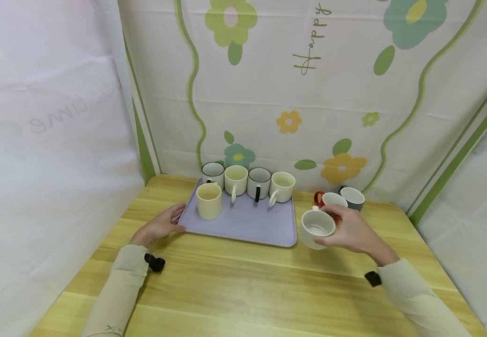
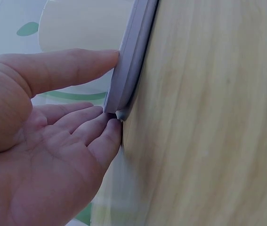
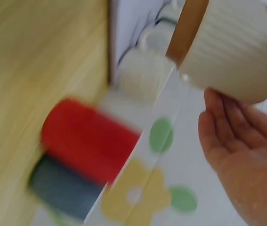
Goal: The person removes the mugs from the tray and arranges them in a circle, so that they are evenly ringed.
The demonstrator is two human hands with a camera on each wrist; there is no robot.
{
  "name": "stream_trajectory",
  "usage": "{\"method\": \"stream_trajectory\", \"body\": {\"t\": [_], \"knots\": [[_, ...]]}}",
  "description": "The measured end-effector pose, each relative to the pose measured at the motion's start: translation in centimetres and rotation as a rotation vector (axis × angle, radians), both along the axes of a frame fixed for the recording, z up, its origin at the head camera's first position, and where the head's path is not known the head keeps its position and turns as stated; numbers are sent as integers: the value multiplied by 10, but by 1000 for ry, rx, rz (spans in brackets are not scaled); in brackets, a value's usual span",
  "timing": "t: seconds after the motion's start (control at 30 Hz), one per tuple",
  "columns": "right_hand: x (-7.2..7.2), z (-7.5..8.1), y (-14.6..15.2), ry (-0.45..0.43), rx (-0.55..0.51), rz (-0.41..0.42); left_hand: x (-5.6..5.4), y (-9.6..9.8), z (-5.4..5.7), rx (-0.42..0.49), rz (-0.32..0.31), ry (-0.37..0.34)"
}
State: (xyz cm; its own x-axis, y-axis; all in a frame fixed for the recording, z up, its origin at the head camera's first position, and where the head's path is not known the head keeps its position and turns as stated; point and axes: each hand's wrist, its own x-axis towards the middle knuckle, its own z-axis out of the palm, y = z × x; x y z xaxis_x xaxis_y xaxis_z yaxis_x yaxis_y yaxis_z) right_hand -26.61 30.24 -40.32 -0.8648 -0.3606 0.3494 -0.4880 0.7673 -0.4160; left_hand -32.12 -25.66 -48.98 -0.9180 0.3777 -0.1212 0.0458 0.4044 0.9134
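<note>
- Pinching the white ribbed mug by its wall, the right hand has thumb and fingers clamped on it, just beside the right edge of the tray;
- the left hand has thumb and fingers closed about the tray's near left corner, on the desk;
- close behind the right hand, a red mug and a grey mug stand together, the red partly hidden;
- a yellow mug stands frontmost on the tray, partly blocking the leftmost black-rimmed mug;
- rightward in that back row: cream mug, another black-rimmed mug, another cream mug;
- a flowered cloth hangs behind.
</note>
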Motion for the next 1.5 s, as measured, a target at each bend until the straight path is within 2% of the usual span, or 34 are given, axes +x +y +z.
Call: {"method": "stream_trajectory", "body": {"t": [0.17, 0.3, 0.5, 0.7, 0.9, 1.0, 1.3, 1.5], "knots": [[13, 1, 52, -1, 60, -30, 0, -1, -2, -6, 7, -10], [17, -5, 88, 16, 68, -68, 0, -1, -2, -3, 5, -8], [12, -19, 134, -44, 71, -165, 0, -1, -3, 1, 7, -5], [0, -39, 167, -150, 95, -289, -1, -1, -3, -1, 10, -3], [-14, -54, 185, -231, 54, -380, 1, 1, 1, 6, -4, 3], [-19, -59, 189, -234, 35, -411, 1, 2, 2, 21, -3, -3], [-34, -70, 197, -234, -2, -448, -1, 2, -2, 22, -2, -6], [-43, -66, 197, -287, -35, -443, -2, 1, -3, 21, 2, -6]]}}
